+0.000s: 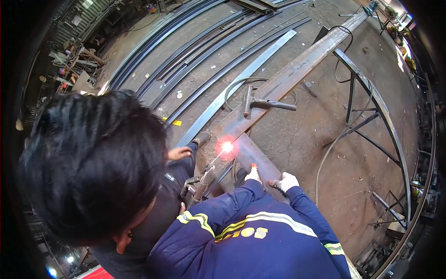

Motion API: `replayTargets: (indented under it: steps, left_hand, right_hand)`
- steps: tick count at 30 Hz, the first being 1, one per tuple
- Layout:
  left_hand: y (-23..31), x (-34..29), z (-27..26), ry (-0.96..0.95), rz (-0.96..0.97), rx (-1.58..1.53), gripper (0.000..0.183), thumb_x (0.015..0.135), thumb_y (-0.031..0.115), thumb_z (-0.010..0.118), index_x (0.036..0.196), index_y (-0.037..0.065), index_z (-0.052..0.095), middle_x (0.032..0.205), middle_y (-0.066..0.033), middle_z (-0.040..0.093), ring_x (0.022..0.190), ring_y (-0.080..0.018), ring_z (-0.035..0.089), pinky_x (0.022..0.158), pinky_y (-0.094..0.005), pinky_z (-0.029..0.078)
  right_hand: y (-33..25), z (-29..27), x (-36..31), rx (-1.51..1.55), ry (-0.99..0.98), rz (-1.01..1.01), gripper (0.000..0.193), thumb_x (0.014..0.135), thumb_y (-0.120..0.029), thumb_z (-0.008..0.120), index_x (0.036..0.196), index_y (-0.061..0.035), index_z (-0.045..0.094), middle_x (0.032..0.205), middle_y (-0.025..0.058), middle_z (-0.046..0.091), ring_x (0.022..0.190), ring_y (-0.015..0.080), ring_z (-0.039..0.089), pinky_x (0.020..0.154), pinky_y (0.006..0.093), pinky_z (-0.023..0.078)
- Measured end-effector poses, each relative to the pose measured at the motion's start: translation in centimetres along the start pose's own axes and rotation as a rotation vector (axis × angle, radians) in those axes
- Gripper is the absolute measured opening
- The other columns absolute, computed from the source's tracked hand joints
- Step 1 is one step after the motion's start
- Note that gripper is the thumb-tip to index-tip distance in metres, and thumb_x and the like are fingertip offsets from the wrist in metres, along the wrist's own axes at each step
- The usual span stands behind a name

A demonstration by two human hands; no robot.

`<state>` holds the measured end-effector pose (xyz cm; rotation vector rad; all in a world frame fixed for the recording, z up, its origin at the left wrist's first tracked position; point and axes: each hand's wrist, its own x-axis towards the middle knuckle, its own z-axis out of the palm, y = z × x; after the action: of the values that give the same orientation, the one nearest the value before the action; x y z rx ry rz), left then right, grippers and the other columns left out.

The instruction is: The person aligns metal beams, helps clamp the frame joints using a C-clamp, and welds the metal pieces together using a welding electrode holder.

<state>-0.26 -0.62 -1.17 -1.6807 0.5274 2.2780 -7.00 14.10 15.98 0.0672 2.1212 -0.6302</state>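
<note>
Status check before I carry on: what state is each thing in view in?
Welding arc: lit, glaring.
Short steel beam: held by its edges, far end at the long beam.
Left hand: closed on its left edge.
Right hand: closed on its right edge.
Long steel beam: lying lengthwise.
T-shaped metal piece: resting on the long beam, unheld.
Pale steel length: lying loose.

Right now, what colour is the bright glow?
The glow is white at its centre with a pinkish-red halo; the head view shows it.
</note>
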Motion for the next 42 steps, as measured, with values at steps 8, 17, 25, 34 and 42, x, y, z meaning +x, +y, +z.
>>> replayTargets:
  steps: [8, 17, 25, 34, 42]
  left_hand:
    - [0.0, -1.6, 1.7, 0.241, 0.147, -0.111, 0.063, 0.088, 0.050, 0.074, 0.122, -0.002, 0.063, 0.112, -0.0136, 0.069, 0.093, -0.0289, 0.065, 0.087, -0.0462, 0.052]
    - [1.3, -4.4, 2.5, 0.335, 0.037, 0.081, 0.079, 0.086, 0.066, 0.067, 0.132, 0.003, 0.058, 0.124, -0.0137, 0.066, 0.105, -0.0333, 0.062, 0.093, -0.0527, 0.048]
    - [0.6, -3.7, 2.2, 0.291, 0.132, -0.029, 0.074, 0.083, 0.059, 0.075, 0.122, -0.002, 0.063, 0.114, -0.0141, 0.068, 0.093, -0.0289, 0.061, 0.086, -0.0447, 0.049]
    - [2.8, -7.5, 0.5, 0.009, 0.092, 0.055, 0.072, 0.080, 0.053, 0.080, 0.127, 0.002, 0.060, 0.116, -0.0131, 0.066, 0.103, -0.0305, 0.061, 0.085, -0.0513, 0.049]
    - [5.9, -4.5, -4.9, -0.302, 0.003, -0.003, 0.050, 0.087, 0.040, 0.077, 0.121, 0.007, 0.062, 0.065, 0.0031, 0.055, 0.051, -0.0154, 0.048, 0.048, -0.0339, 0.037]
  right_hand:
    - [1.2, 0.7, 1.0, -0.003, 0.048, -0.034, 0.065, 0.069, -0.051, 0.085, 0.107, 0.0000, 0.071, 0.102, 0.0186, 0.073, 0.095, 0.0292, 0.071, 0.085, 0.0372, 0.052]
    - [0.9, 0.8, 1.7, -0.119, 0.087, 0.022, 0.062, 0.070, -0.048, 0.087, 0.101, 0.0028, 0.070, 0.094, 0.0184, 0.074, 0.082, 0.0265, 0.071, 0.075, 0.0378, 0.054]
    - [1.5, 1.4, 2.4, -0.089, 0.082, -0.013, 0.059, 0.072, -0.043, 0.087, 0.105, 0.0022, 0.070, 0.094, 0.0168, 0.074, 0.081, 0.0239, 0.071, 0.074, 0.0365, 0.054]
    - [0.6, 1.1, 2.1, -0.003, 0.008, 0.057, 0.057, 0.072, -0.044, 0.087, 0.102, 0.0013, 0.070, 0.090, 0.0147, 0.073, 0.080, 0.0227, 0.069, 0.073, 0.0354, 0.053]
    - [1.9, 1.9, 3.5, 0.128, -0.052, 0.043, 0.054, 0.072, -0.039, 0.089, 0.102, 0.0013, 0.071, 0.091, 0.0119, 0.075, 0.081, 0.0194, 0.070, 0.076, 0.0335, 0.053]
